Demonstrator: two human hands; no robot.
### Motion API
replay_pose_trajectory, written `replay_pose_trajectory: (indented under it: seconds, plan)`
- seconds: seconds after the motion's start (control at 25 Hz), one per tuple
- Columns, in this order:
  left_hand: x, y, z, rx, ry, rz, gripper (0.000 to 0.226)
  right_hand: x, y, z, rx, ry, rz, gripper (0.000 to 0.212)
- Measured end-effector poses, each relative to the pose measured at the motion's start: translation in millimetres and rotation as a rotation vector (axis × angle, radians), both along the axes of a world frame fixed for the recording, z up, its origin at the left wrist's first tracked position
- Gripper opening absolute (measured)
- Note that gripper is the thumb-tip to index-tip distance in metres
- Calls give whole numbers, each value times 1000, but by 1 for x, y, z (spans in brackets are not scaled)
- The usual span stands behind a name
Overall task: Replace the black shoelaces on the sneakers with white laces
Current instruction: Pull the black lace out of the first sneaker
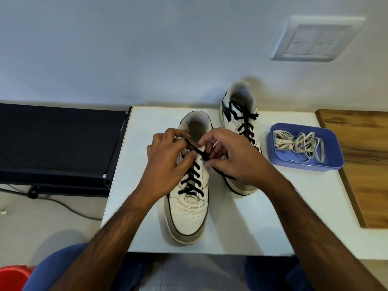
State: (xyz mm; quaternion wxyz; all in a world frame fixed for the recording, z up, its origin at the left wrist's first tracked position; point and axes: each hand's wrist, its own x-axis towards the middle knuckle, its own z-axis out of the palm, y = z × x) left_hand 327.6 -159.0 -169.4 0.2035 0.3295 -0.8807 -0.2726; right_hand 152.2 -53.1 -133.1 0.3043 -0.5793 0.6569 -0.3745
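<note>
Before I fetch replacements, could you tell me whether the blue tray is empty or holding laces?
Holding laces: the blue tray contains a loose tangle of white laces, none yet taken out to the sneakers.

The right hand (235, 156) covers the middle of the far sneaker (241, 114) and the near sneaker's (189, 198) top eyelets, the left hand (165, 162) hides its left collar, and the red object (12, 276) is cut off at the corner.

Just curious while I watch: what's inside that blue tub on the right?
The blue tub holds loose white laces in a tangled pile. The tub floor directly under the pile is covered, so anything beneath cannot be seen.
</note>
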Motion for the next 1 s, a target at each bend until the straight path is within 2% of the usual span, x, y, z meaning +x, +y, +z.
replay_pose_trajectory:
  seconds: [0.08,0.16,0.24,0.32,0.4,0.48,0.6,0.72,0.88,0.92,1.0]
  plan:
    - [1,-1,0,5,-3,-1,25,1,-1,0,-53,82,-16,38]
    - [2,-1,1,7,-3,-13,20,-6,3,6,-11,-100,70,33]
    - [3,0,4,2,1,-21,21,-14,12,17,145,-362,233,29]
    - [2,0,5,2,-1,-13,20,-16,16,20,217,-453,296,25]
    - [2,1,5,-7,1,-5,14,-13,11,14,109,-353,115,23]
    - [2,2,3,-46,21,-14,10,-7,2,7,-9,-104,-32,27]
    - [2,2,3,-26,66,-40,9,8,-6,-6,-26,164,-28,23]
    - [3,-2,4,94,144,-24,9,7,-6,-9,-6,167,-32,15]
    - [6,-15,16,656,458,174,12,-4,-1,-3,38,1,-17,9]
    - [7,-15,18,667,439,166,12,-3,-1,-3,50,-35,-25,9]
    - [9,-9,19,463,283,36,20,-2,-3,-4,42,-64,-41,8]
